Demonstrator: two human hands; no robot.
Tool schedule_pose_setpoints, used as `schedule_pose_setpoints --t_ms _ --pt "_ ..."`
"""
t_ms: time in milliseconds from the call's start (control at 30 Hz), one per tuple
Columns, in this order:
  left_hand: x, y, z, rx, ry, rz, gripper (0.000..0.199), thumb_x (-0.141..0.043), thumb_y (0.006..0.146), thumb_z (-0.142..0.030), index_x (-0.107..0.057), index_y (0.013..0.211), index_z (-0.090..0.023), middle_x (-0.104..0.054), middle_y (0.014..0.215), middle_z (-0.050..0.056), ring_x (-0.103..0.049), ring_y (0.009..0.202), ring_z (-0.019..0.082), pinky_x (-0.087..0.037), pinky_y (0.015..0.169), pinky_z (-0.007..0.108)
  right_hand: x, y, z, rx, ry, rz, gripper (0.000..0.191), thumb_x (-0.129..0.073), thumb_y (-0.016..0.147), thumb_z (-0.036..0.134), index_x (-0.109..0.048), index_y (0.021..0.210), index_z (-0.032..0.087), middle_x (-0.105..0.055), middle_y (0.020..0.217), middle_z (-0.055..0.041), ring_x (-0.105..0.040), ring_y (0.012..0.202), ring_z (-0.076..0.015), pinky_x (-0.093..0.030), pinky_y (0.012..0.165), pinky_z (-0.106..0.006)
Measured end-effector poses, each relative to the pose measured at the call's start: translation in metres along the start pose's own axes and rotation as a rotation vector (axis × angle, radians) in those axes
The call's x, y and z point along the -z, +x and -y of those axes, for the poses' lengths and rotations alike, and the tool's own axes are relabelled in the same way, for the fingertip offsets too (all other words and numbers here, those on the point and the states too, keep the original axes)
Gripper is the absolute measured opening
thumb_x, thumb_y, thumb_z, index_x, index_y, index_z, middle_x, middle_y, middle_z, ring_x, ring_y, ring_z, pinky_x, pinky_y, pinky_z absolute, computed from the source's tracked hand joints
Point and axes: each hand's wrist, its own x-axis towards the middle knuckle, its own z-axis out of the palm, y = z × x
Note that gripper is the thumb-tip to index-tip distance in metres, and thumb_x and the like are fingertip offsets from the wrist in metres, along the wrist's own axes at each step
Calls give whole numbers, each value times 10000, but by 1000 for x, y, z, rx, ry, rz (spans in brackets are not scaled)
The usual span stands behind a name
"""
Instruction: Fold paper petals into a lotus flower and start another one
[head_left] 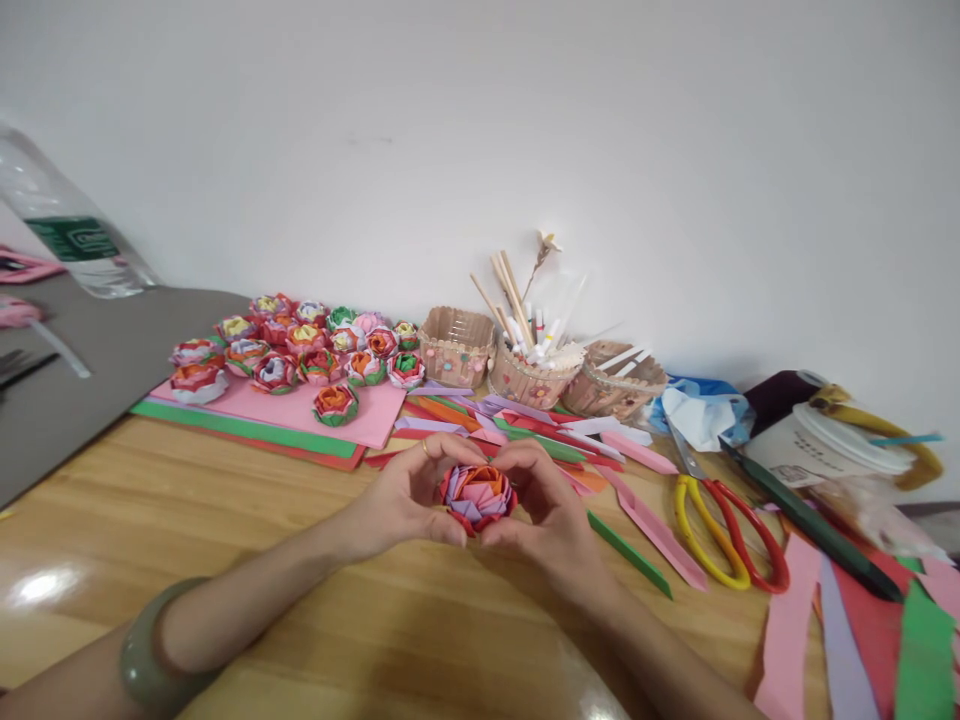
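Note:
Between both hands, a little above the table, is a folded paper flower (478,497) in red, lilac, pink and orange. Its open top faces me. My left hand (420,497) curls around its left side, fingers over the far edge and thumb at the near edge. From the right, my right hand (545,510) wraps it the same way, with the two thumbs almost meeting. The flower's underside is hidden. Many finished paper flowers (307,340) of mixed colours stand in rows on pink paper sheets (375,418) at the back left.
Folded paper strips (517,425) lie just beyond my hands. Behind them stand three small baskets (456,347), one with sticks and pens. To the right are scissors (731,535), a dark green long-handled tool (817,520), a lidded cup (817,450) and paper scraps. A bottle (75,230) leans far left.

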Motion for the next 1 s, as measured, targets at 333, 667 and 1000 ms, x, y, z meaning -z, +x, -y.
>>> schedule_pose_setpoints --t_ms 333,667,1000 --pt "-2 0 2 -34 13 -68 470 -808 545 -196 -648 984 -242 -590 1000 31 -550 953 179 -441 810 276 -2 0 3 -14 75 -6 412 -817 553 290 -563 873 243 -505 862 13 -523 771 -145 -440 654 -242" --pt "-8 -1 -6 155 -226 -303 359 -711 689 -241 -603 1031 -236 -622 1078 47 -578 988 194 -466 798 285 -1 0 -1 44 20 -38 465 -737 662 382 -485 1037 270 -529 835 8 -535 682 -135 -457 592 -255" --pt "-7 1 -9 399 -495 -226 340 -476 851 -387 -647 1003 -136 -704 900 98 -653 816 187 -503 691 270 1 -5 4 304 -386 -78 260 -608 784 166 -521 1008 265 -465 927 -17 -501 653 -108 -461 576 -258"
